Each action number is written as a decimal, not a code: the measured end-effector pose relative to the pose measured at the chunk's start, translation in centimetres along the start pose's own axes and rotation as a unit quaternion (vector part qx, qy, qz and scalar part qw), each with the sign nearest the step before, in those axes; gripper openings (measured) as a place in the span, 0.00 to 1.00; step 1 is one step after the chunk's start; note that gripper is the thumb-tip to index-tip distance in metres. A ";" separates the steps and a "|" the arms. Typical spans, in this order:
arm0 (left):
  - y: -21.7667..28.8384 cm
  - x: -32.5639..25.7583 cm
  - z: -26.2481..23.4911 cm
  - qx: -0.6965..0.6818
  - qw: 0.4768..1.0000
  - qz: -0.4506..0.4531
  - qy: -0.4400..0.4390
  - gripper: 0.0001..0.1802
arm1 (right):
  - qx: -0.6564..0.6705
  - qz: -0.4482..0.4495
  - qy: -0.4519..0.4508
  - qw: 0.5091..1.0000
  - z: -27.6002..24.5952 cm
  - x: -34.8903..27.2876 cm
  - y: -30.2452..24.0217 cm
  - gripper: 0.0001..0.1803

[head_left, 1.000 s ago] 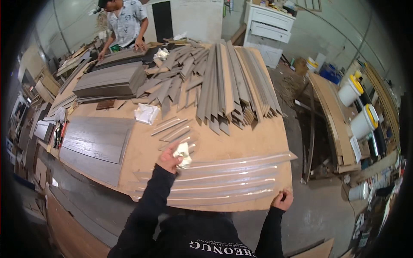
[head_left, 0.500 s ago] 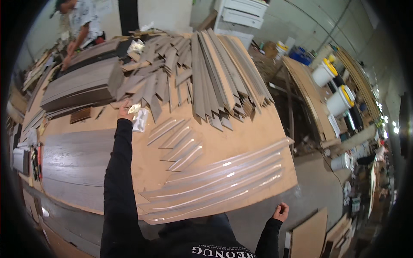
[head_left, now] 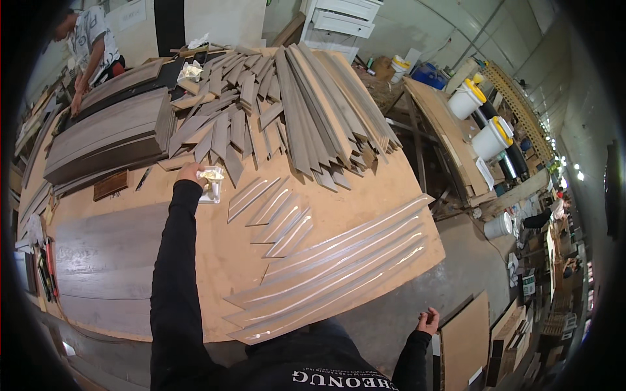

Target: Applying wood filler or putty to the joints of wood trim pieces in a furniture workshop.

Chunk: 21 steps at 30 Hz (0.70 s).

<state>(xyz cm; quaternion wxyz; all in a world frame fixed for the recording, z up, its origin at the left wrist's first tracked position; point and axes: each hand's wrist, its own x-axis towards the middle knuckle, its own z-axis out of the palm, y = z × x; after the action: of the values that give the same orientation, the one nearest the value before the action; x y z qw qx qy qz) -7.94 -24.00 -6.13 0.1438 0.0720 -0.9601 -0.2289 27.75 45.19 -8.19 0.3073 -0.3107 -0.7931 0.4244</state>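
Observation:
My left hand (head_left: pixel 191 174) is stretched far out over the brown workbench (head_left: pixel 215 274) and grips a pale yellow-white rag (head_left: pixel 212 176) over a small white tray (head_left: pixel 212 194). Just right of it lie several short glossy wood strips (head_left: pixel 274 212). Nearer to me, several long glossy strips (head_left: pixel 339 267) lie side by side along the bench's front edge. My right hand (head_left: pixel 428 320) hangs off the bench at the lower right, fingers apart, holding nothing.
A big fan of grey pointed wood pieces (head_left: pixel 306 111) covers the far bench. Dark boards (head_left: pixel 104 133) are stacked at the left, where another person (head_left: pixel 91 49) works. White buckets (head_left: pixel 479 117) stand at the right, a white drawer cabinet (head_left: pixel 339 19) behind.
My left hand has reached from the long strips out to the white tray, carrying the rag. My right hand has left the bench edge and dropped to my side.

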 end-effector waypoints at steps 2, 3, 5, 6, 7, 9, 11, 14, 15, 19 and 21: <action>0.3 -0.2 -0.3 -0.015 0.998 -0.024 -0.053 0.15 | -0.003 -0.009 -0.017 1.000 0.1 -0.3 -0.1 0.11; 0.4 -0.4 -0.1 -0.016 0.997 -0.058 -0.051 0.13 | -0.005 -0.010 -0.021 1.000 0.1 -0.3 -0.2 0.11; 0.2 -0.7 1.0 -0.026 0.996 -0.082 -0.036 0.12 | -0.013 0.012 -0.035 0.999 0.3 0.0 -0.1 0.12; 0.0 -0.8 1.5 -0.018 0.996 -0.077 -0.040 0.12 | -0.018 0.014 -0.034 0.999 0.5 0.2 -0.1 0.12; -0.2 -0.8 2.1 -0.006 0.997 -0.057 -0.053 0.12 | 0.001 -0.008 -0.044 0.999 0.8 0.5 0.0 0.13; -0.6 -0.8 2.3 -0.017 0.996 -0.029 -0.082 0.12 | 0.036 -0.017 -0.055 0.998 1.2 1.0 0.0 0.13; -0.4 -0.9 1.0 -0.004 0.996 0.032 -0.078 0.15 | 0.024 -0.037 -0.047 0.998 1.8 1.7 -0.6 0.14; 3.8 -2.7 -2.7 -0.088 0.995 0.046 0.021 0.21 | 0.016 -0.152 -0.015 0.988 3.2 4.6 -3.8 0.13; 6.7 -3.7 -3.9 -0.148 0.984 0.091 0.034 0.21 | 0.037 -0.108 -0.018 0.993 3.8 6.3 -5.7 0.13; 25.2 -11.4 -5.5 -0.377 0.889 0.252 -0.060 0.14 | 0.096 -0.331 -0.006 0.939 8.6 15.2 -16.5 0.13; 35.5 -16.9 -6.0 -0.520 0.720 0.441 -0.132 0.19 | 0.101 -0.382 -0.015 0.918 11.1 18.7 -22.4 0.13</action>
<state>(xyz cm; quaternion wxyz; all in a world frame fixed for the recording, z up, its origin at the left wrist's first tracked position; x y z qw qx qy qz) 7.34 8.38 11.24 0.1147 -0.4762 -0.6228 -0.6101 2.66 43.97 10.36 0.4640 0.0553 -0.8089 0.3568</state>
